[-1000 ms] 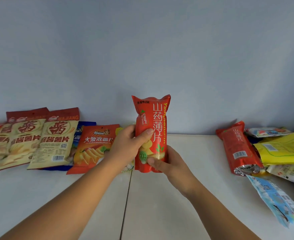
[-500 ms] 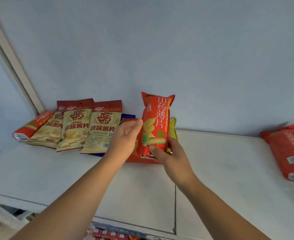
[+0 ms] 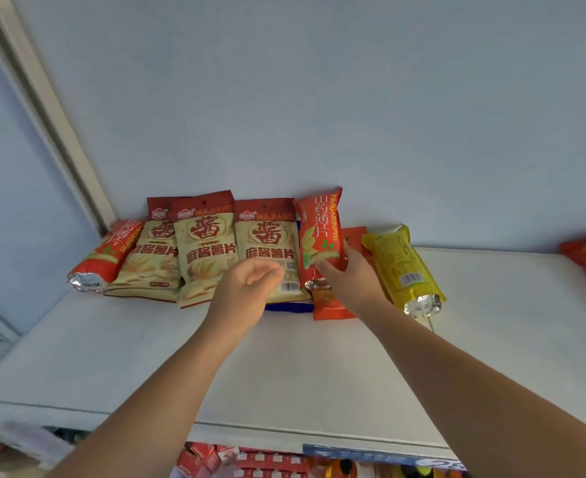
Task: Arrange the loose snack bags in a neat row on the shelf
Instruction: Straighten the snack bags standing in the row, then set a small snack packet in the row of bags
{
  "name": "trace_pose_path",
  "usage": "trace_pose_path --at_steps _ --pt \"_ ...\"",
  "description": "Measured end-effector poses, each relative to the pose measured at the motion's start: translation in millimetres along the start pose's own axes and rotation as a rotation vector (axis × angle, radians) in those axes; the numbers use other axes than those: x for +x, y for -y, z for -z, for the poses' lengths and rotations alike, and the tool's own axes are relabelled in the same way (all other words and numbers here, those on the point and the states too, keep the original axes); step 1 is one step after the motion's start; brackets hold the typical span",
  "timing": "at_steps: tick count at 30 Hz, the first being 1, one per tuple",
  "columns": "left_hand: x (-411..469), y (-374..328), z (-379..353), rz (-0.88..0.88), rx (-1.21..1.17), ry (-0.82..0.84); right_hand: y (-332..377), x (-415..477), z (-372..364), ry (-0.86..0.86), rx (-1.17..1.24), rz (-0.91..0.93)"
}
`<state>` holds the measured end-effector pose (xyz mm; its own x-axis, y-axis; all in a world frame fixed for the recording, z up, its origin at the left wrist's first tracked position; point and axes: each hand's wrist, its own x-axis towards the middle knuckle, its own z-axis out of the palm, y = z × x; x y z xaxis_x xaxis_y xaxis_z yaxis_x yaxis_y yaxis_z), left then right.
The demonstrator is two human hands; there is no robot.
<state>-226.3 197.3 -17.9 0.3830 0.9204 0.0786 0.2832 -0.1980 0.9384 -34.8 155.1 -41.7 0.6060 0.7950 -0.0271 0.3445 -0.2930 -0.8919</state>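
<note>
Left of my left fingers, a foil-ended red bag and three beige bags lean on the back wall of the shelf. Those fingers hang loosely curled and empty, before the rightmost beige one. My right fingers grip the tall red bag low down, upright against the wall, with a yellow bag just right of them.

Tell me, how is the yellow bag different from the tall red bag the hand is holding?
The tall red bag stands almost upright against the wall; the yellow bag slants, its foil end pointing out over the shelf. The tall red bag shows its picture side, the yellow bag its barcode. The right hand grips the tall red bag, not the yellow bag. Both are long, narrow packets.
</note>
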Motion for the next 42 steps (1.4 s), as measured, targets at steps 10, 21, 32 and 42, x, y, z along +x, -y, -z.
trace_pose_path --at_steps 10,21,32,42 --pt "-2 -18 -31 -0.159 -0.011 0.158 2 -45 44 -0.149 -0.096 0.098" --pt "-20 -101 -203 -0.347 -0.071 0.463 -79 -95 221 -0.548 -0.208 0.022" --pt "-76 -159 -399 -0.437 0.050 0.676 -191 -149 391 -0.660 -0.518 -0.167" --pt "-85 -153 -451 -0.432 0.200 0.795 -259 -130 425 -0.539 -0.619 -0.305"
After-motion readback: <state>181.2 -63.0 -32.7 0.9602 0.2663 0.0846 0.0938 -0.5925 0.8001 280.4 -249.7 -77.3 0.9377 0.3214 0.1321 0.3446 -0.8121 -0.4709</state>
